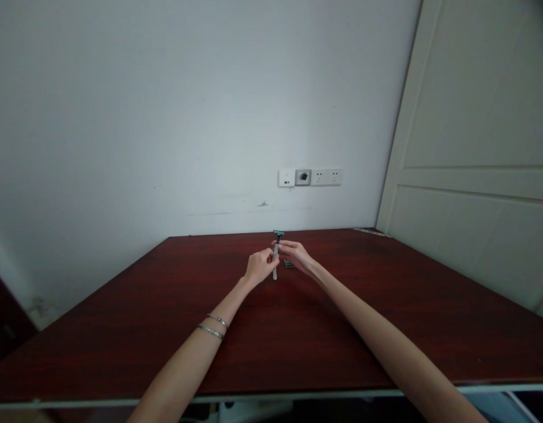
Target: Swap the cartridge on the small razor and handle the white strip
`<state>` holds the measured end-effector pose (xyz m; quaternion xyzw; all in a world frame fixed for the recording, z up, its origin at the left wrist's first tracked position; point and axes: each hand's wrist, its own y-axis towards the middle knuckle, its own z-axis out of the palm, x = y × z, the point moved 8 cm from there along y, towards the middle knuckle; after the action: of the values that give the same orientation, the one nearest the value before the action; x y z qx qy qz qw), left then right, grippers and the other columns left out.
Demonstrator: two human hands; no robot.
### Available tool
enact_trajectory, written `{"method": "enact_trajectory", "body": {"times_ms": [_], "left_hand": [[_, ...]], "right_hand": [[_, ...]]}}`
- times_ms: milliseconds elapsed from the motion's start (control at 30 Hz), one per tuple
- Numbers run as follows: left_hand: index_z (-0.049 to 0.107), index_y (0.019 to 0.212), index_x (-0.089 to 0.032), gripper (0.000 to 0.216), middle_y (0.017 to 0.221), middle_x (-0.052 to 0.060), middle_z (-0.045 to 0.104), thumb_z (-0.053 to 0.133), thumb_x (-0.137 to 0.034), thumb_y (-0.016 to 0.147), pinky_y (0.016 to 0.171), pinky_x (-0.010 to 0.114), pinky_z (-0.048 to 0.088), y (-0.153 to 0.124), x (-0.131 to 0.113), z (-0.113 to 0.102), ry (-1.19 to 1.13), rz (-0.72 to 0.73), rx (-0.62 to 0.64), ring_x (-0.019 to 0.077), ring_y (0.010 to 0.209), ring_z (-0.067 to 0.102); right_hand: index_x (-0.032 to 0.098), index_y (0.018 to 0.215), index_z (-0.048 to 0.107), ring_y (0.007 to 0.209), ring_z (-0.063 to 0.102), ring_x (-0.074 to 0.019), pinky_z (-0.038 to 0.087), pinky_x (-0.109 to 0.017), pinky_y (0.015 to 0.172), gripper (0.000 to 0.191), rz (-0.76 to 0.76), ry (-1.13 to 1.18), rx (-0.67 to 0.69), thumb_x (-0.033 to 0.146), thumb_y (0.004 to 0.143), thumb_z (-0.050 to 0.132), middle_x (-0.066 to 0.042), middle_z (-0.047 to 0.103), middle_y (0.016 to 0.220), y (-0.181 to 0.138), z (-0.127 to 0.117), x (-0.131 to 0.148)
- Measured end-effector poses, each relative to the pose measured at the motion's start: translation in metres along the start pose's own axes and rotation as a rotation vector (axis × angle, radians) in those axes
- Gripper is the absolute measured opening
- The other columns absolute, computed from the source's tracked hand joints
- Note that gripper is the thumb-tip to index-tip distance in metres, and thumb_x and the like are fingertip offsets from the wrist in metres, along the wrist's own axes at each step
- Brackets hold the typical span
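A razor (275,271) with a pale handle and a dark head with a greenish strip stands nearly upright above the table, head at the top. My left hand (259,267) is closed around the middle of its handle, thumb against the front. From the other side, my right hand (297,255) has its fingers at the razor's neck, just below the head, seemingly gripping it there. The exact contact of those fingertips is too small to make out. Under my right hand, a small dark item with a pale grid-like pattern (290,264) lies on the table, partly hidden.
The dark red wooden table (174,311) reaches back to a white wall (210,117). Wall sockets (325,177) sit above its back edge. A pale panelled door (469,141) borders the right side. A thin pale strip (371,232) lies at the back right corner.
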<state>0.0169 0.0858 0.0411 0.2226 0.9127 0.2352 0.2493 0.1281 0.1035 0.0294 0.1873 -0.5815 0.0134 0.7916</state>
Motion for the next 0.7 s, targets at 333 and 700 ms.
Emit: {"method": "enact_trajectory", "body": {"times_ms": [333, 700], "left_hand": [[0.062, 0.063, -0.015, 0.043, 0.063, 0.005, 0.062, 0.039, -0.046, 0.083, 0.062, 0.022, 0.039, 0.005, 0.020, -0.012, -0.285, -0.026, -0.180, 0.0131, 0.061, 0.055], [0.058, 0.092, -0.009, 0.048, 0.104, 0.018, 0.063, 0.027, -0.046, 0.085, 0.075, 0.031, 0.051, 0.020, 0.073, 0.035, -1.548, -0.704, 0.085, 0.0196, 0.087, 0.063]], "right_hand": [[0.017, 0.082, 0.065, 0.078, 0.063, -0.0161, 0.047, -0.029, 0.072, 0.031, -0.063, 0.052, -0.056, 0.034, 0.058, 0.075, -0.004, 0.068, 0.083, 0.002, -0.003, -0.001], [0.019, 0.074, 0.049, 0.046, 0.057, -0.0094, 0.041, -0.018, 0.037, 0.036, 0.045, 0.037, -0.148, 0.045, 0.062, 0.071, 0.004, 0.056, 0.059, -0.005, 0.019, -0.026]]}}
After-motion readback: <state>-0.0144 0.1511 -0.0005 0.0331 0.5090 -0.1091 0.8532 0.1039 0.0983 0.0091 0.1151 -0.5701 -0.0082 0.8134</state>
